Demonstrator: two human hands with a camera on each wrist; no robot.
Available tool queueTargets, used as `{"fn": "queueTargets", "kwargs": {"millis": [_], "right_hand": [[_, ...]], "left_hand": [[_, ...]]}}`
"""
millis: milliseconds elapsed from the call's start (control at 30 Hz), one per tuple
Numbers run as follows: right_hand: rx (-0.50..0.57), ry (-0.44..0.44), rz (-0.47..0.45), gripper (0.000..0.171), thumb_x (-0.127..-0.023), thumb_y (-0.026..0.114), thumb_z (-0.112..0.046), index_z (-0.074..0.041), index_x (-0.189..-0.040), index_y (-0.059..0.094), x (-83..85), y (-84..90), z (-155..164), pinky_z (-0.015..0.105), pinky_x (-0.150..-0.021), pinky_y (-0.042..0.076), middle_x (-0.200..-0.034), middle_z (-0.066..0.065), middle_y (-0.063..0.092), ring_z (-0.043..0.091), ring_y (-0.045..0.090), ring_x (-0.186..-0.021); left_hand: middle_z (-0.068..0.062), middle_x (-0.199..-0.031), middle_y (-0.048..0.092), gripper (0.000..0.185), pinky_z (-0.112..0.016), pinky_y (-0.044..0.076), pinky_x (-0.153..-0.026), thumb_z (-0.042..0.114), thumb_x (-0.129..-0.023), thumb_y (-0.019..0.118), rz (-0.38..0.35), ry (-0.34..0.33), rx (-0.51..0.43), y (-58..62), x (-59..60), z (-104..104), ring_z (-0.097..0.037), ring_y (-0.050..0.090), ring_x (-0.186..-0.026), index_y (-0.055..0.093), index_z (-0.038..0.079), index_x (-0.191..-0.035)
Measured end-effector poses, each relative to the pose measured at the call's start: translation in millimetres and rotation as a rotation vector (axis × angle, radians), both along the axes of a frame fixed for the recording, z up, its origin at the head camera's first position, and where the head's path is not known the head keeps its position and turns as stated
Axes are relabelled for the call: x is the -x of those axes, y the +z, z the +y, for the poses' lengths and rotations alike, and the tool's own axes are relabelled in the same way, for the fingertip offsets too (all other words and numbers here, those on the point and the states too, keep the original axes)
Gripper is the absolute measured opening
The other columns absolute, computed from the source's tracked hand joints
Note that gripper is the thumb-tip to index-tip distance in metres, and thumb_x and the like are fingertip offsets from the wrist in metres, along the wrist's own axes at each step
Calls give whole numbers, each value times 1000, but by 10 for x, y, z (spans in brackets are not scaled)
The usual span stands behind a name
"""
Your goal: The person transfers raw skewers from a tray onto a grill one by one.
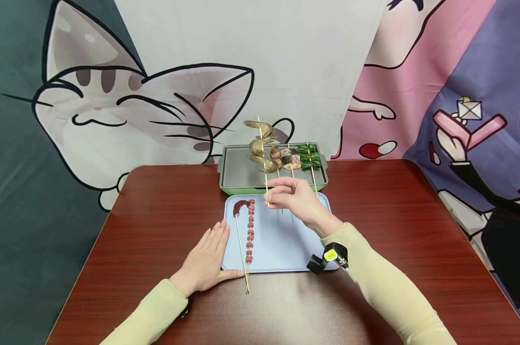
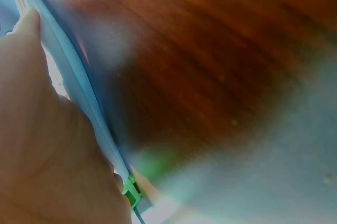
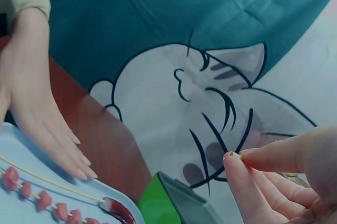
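My right hand (image 1: 300, 201) pinches the lower stick of a shrimp skewer (image 1: 266, 164) between thumb and fingers. The skewer stands nearly upright, and its several shrimp overlap the grey griddle pan (image 1: 238, 167) in the head view. In the right wrist view the thumb and index fingertips (image 3: 234, 163) meet at the stick's end. My left hand (image 1: 206, 258) lies with straight fingers along the left edge of the light blue tray (image 1: 286, 247), its thumb at the front rim. On that tray are a skewer with a dark red curled tentacle (image 1: 240, 206) and a skewer of small red meat pieces (image 1: 250, 232).
On the griddle's right side lie a skewer of brownish pieces (image 1: 276, 155), a fish-slice skewer (image 1: 290, 158) and a green pepper skewer (image 1: 309, 157). Their sticks point toward the tray. A reddish wooden table (image 1: 156, 230) carries everything, with a cartoon-printed cloth (image 1: 191, 38) behind it.
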State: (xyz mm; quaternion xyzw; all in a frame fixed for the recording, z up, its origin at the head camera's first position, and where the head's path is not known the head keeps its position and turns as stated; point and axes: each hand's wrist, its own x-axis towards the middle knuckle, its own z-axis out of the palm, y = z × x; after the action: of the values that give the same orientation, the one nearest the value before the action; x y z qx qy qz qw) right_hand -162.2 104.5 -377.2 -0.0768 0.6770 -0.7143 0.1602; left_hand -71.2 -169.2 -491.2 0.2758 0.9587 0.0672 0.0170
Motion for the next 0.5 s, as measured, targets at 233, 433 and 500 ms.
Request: {"fn": "queueTargets", "kwargs": {"millis": [233,433,500], "right_hand": [[14,-10,-93,42,-92,67,12,18,-132,54,203,-77,-54,35,-80,60,-97,17,74,18,73,-80],[-6,-33,-184,41,-90,69,13,17,-129,58,323,-221,-104,31,-78,60,-99,24,72,17,72,-76],[-23,-38,-215,41,-89,70,12,17,-128,59,349,-255,-116,31,-78,60,-101,25,71,17,72,-75]], "left_hand": [[-27,-163,19,115,-49,16,-122,78,-89,52,-31,7,27,57,8,13,-38,15,-152,24,-11,-156],[-24,-165,18,117,-47,17,-122,84,-89,41,23,7,26,-94,28,-31,-34,14,-153,24,-10,-157],[-24,-165,18,117,-47,18,-121,85,-88,39,35,7,23,-128,30,-39,-33,15,-153,24,-9,-157]]}}
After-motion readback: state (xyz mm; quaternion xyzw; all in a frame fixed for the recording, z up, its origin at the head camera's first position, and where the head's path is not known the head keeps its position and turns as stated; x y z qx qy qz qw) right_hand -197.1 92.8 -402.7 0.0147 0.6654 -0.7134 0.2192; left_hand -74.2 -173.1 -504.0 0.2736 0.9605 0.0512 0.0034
